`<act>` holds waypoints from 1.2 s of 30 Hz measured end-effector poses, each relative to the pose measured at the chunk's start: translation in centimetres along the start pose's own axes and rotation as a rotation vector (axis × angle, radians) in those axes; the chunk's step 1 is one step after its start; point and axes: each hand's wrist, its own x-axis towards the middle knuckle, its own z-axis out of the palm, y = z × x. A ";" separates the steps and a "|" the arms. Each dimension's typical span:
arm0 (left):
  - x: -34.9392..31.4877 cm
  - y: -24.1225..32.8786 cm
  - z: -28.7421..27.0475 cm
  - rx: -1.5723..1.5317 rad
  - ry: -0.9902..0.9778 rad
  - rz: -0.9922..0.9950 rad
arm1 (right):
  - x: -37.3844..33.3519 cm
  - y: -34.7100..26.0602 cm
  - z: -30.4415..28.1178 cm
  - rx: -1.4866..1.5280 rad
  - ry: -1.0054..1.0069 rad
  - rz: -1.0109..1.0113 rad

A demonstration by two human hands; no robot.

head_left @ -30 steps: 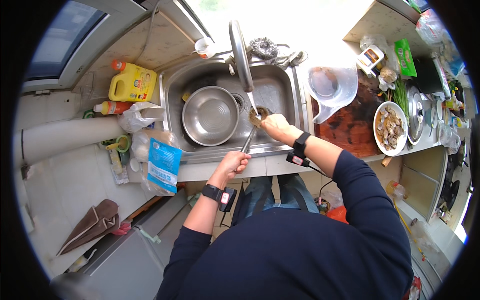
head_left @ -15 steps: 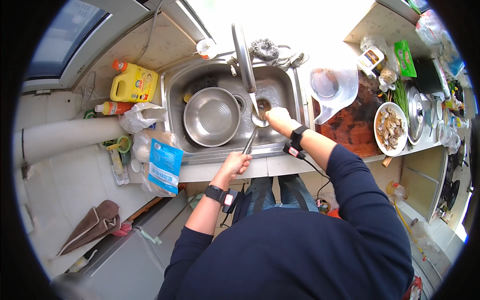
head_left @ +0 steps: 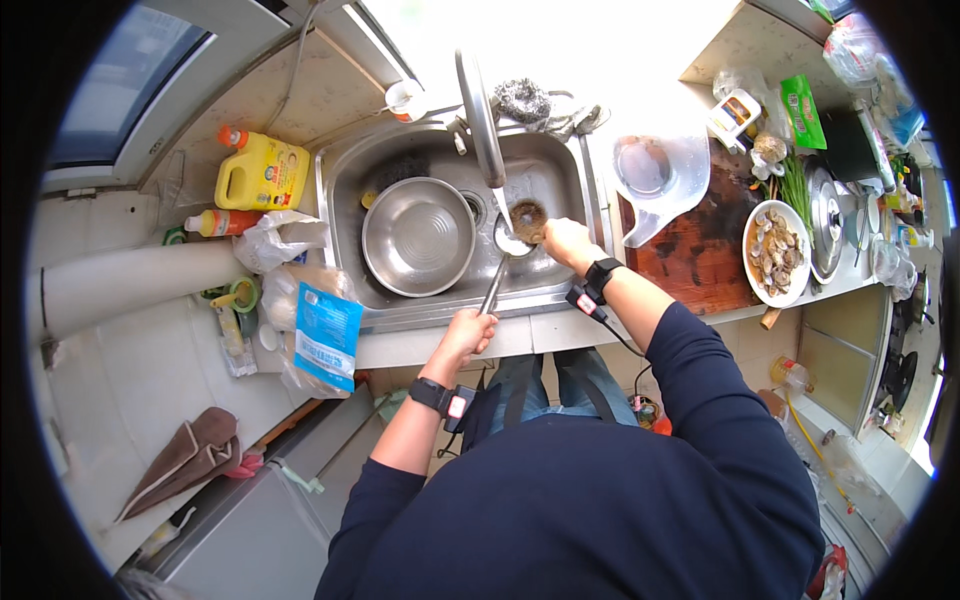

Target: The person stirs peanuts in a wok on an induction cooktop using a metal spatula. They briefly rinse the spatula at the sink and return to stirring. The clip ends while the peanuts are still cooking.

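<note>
My left hand (head_left: 469, 334) is closed round the handle of a metal ladle (head_left: 492, 287), held over the front rim of the sink (head_left: 540, 297). The ladle's bowl lies under the tap (head_left: 480, 120), where a pale stream of water shows. In my closed right hand (head_left: 568, 245) is a round brown scrubbing brush (head_left: 528, 217). Its bristle face is turned up and lies close beside the ladle's bowl; whether they touch I cannot tell. A wide steel basin (head_left: 418, 238) rests in the left part of the sink.
Right of the sink are a clear plastic container (head_left: 660, 180), a dark-stained cutting board (head_left: 690, 260) and a white bowl of clams (head_left: 775, 253). To its left are a yellow jug (head_left: 263, 175) and a blue packet (head_left: 327, 335). Steel wool (head_left: 522, 100) lies behind the sink.
The brush has turned, so its bristles now face up, and it sits apart from the middle of the ladle's bowl. My left hand keeps its hold; the view has shifted slightly.
</note>
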 end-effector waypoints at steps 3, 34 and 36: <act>-0.2 0.1 0.1 0.052 0.010 -0.032 | 0.4 -0.1 0.3 0.084 -0.160 -0.030; -0.9 1.2 0.7 0.202 0.125 0.072 | -0.4 -0.2 -0.7 -0.169 -0.064 -0.188; -1.3 1.0 0.2 0.293 0.177 0.169 | 0.2 0.5 -1.3 -0.041 0.022 -0.080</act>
